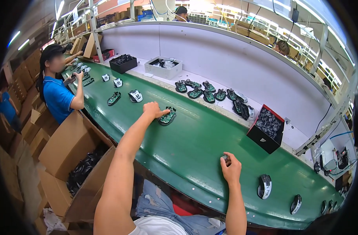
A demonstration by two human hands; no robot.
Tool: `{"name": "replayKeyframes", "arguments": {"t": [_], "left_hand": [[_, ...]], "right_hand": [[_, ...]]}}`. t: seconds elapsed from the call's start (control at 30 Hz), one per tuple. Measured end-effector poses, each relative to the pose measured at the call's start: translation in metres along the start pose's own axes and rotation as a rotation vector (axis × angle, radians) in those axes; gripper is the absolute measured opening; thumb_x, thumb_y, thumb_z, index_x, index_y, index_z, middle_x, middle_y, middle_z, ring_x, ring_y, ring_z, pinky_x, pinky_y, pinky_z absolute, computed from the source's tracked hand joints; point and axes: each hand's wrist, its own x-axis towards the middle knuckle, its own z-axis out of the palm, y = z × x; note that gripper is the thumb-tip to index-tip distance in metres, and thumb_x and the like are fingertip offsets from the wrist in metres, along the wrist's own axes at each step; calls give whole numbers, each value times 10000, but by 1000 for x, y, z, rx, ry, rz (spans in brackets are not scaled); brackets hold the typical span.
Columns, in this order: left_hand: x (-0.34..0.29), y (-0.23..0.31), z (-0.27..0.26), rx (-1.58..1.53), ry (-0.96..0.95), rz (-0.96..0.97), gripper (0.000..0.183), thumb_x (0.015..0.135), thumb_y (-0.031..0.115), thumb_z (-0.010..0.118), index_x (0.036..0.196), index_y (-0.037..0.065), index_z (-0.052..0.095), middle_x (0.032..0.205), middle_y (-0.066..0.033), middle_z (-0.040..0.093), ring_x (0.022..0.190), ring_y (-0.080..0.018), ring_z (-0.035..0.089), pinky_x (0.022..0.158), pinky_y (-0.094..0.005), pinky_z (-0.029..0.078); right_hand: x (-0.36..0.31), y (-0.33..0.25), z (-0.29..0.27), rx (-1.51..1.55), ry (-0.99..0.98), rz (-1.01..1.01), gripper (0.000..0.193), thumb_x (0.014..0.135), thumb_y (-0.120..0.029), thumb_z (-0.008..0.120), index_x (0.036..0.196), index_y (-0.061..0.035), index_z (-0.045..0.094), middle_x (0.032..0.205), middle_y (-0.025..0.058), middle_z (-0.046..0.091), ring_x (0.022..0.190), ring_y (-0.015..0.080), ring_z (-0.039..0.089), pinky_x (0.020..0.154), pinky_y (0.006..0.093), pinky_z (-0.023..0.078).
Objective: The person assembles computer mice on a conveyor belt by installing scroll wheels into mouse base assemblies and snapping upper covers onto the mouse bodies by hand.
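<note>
My left hand (152, 110) reaches far over the green belt. Its fingers are bent at the near-left edge of a computer mouse base (168, 117), a black shell with a green circuit board, and one digit lies on the board. Close to the belt's front edge, my right hand (231, 169) pinches a small grey round part (225, 157), mostly covered by the fingers; it looks like a scroll wheel. Similar dark round parts fill a black and red box (268, 125) beyond that hand.
Several mouse bases (208, 94) lie along the far ledge, near a white bin (164, 68) and a black bin (123, 63). White-and-black mice (264, 186) sit on the belt (194, 152) at right. At left, a co-worker in blue (61, 88) stands behind an open carton (75, 156).
</note>
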Motion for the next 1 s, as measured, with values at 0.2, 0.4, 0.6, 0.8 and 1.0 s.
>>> {"name": "replayKeyframes", "arguments": {"t": [0.2, 0.4, 0.6, 0.8, 1.0], "left_hand": [[-48, 50, 6, -32, 38, 287, 964, 718, 884, 520, 977, -28, 693, 932, -212, 719, 901, -354, 713, 781, -443, 573], [-114, 112, -6, -3, 3, 572, 809, 757, 796, 582, 848, 8, 737, 830, -166, 723, 799, -315, 720, 719, -405, 574], [-155, 147, -27, -99, -165, 726, 717, 769, 737, 638, 784, 28, 742, 769, -174, 714, 775, -331, 715, 712, -417, 575], [-176, 148, -10, -549, -241, 796, 531, 742, 595, 761, 777, 69, 698, 741, -128, 704, 733, -338, 691, 698, -448, 550], [-171, 151, 6, -467, -121, 709, 904, 639, 670, 796, 1292, 115, 511, 934, -220, 703, 887, -411, 690, 799, -492, 546]], "right_hand": [[-1, -1, 0, 8, -9, -9, 248, 840, -101, 733, 1075, -31, 691, 730, 46, 633, 592, 103, 568, 592, 258, 486], [-3, -4, -11, 105, 55, 34, 247, 840, -120, 743, 1064, -27, 699, 824, 80, 673, 662, 129, 651, 628, 266, 530], [-25, -4, -40, 278, 8, 268, 243, 856, -61, 724, 1092, -10, 695, 996, 94, 695, 783, 122, 686, 683, 260, 561], [-41, -16, -63, 291, -111, 152, 322, 856, -17, 723, 1171, 8, 664, 987, 56, 681, 873, 113, 661, 794, 254, 544], [-39, -22, -61, 207, -80, 42, 364, 819, -30, 745, 1174, -19, 667, 988, 100, 710, 823, 156, 693, 767, 280, 562]]}}
